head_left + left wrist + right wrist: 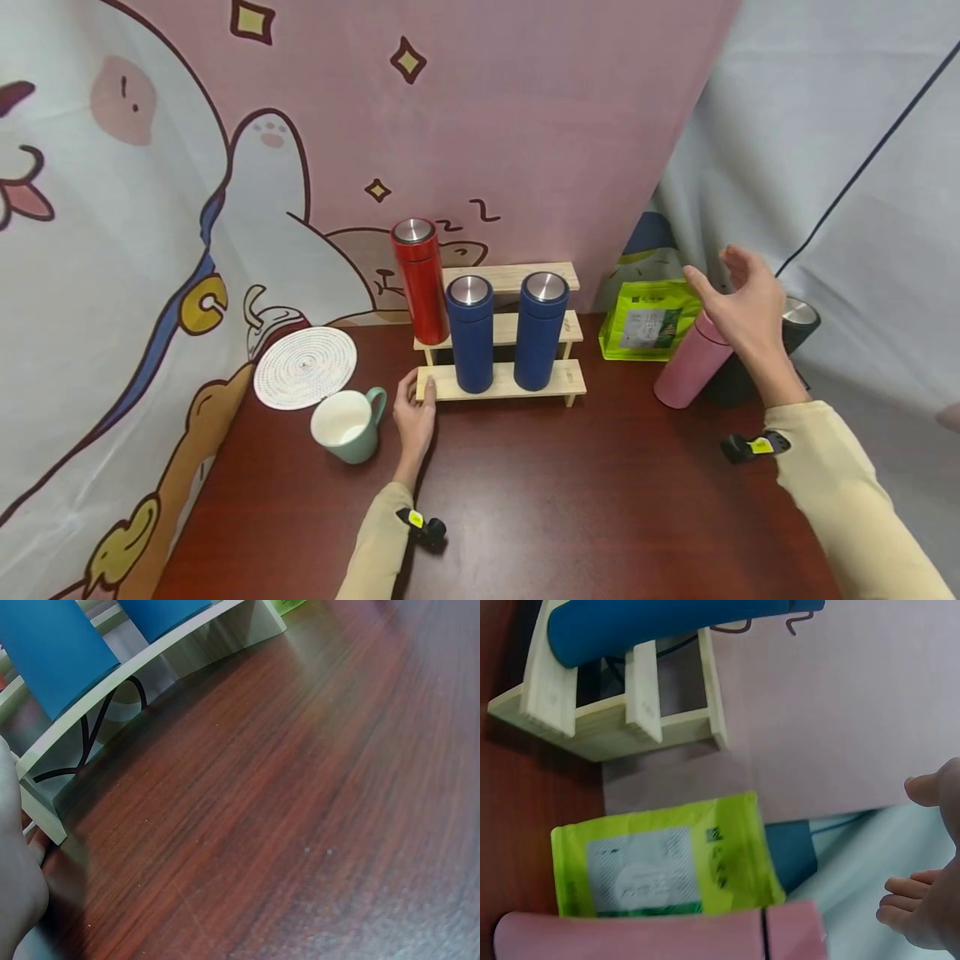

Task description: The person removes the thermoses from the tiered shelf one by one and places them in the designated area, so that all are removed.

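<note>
A three-step wooden rack [442, 382] stands against the back cloth. My left hand [415, 421] holds the left end of its lowest step, thumb on top; in the left wrist view only part of that hand [19, 892] shows. Two blue thermos bottles [472, 342] [538, 337] stand upright on the lowest step. Higher up, at the left end, is a taller red thermos bottle [422, 287]. My right hand [750, 308] is raised over a pink thermos bottle [686, 372], fingers apart and holding nothing. The right wrist view shows this hand [934, 862] beyond the pink bottle's top.
Behind the pink bottle stand a bright green pouch [637, 321] and a dark bottle [801, 321], partly covered by my right arm. To the left are a pale green mug [352, 437] and a round white woven mat [303, 367] leaning on the cloth.
</note>
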A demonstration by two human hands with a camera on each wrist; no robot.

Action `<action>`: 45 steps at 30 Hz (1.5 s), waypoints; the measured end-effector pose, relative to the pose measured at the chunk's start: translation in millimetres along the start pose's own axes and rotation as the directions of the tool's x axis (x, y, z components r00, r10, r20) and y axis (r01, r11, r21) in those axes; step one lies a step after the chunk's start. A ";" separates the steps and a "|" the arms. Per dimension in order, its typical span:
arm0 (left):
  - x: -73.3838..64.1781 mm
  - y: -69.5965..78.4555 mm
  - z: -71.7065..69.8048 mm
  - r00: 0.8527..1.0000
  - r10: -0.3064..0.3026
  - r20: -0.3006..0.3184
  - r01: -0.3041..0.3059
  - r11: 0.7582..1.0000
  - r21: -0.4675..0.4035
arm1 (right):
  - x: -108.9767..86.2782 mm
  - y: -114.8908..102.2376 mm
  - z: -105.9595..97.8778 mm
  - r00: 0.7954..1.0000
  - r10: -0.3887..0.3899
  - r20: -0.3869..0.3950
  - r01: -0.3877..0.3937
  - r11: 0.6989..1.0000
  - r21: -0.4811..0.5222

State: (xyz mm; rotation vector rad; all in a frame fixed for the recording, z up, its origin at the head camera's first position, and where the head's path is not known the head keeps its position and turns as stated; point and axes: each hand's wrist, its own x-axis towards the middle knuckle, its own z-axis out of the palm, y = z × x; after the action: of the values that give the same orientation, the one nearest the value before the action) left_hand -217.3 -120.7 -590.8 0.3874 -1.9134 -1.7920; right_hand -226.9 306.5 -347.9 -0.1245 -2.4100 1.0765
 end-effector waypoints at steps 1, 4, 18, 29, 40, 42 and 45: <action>0.2 -0.3 0.2 1.000 -0.003 0.002 0.003 1.000 -0.003 | 1.1 -4.2 0.7 1.000 -0.012 0.002 0.012 1.000 0.011; 0.3 -0.9 0.3 1.000 0.004 0.001 -0.004 1.000 0.004 | 4.9 -18.1 4.8 0.999 -0.039 0.010 0.039 0.999 0.030; 0.0 -1.4 4.2 0.999 0.034 -0.005 -0.034 0.999 0.013 | 33.9 -91.0 40.9 0.994 -0.088 0.057 0.081 0.990 0.117; 0.0 -1.8 3.8 1.000 0.011 -0.002 -0.011 1.000 0.012 | 46.3 -144.9 74.0 0.988 -0.122 0.100 0.102 0.978 0.180; -0.7 -3.9 2.2 1.000 0.012 -0.002 -0.012 1.000 0.000 | 48.7 -187.2 105.8 0.965 -0.147 0.218 0.093 0.966 0.240; -0.8 -3.7 1.9 1.000 0.028 -0.004 -0.028 1.000 -0.006 | 48.3 -194.5 111.6 0.961 -0.152 0.229 0.095 0.965 0.242; -0.8 -3.1 1.4 0.999 0.042 -0.004 -0.042 0.999 -0.018 | 46.3 -204.3 120.7 0.956 -0.164 0.245 0.104 0.965 0.240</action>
State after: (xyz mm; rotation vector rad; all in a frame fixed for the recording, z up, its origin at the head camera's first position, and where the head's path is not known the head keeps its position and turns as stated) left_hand -217.8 -119.4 -594.0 0.3417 -1.8879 -1.7790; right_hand -301.0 98.0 -250.5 0.2737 -2.4587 1.3648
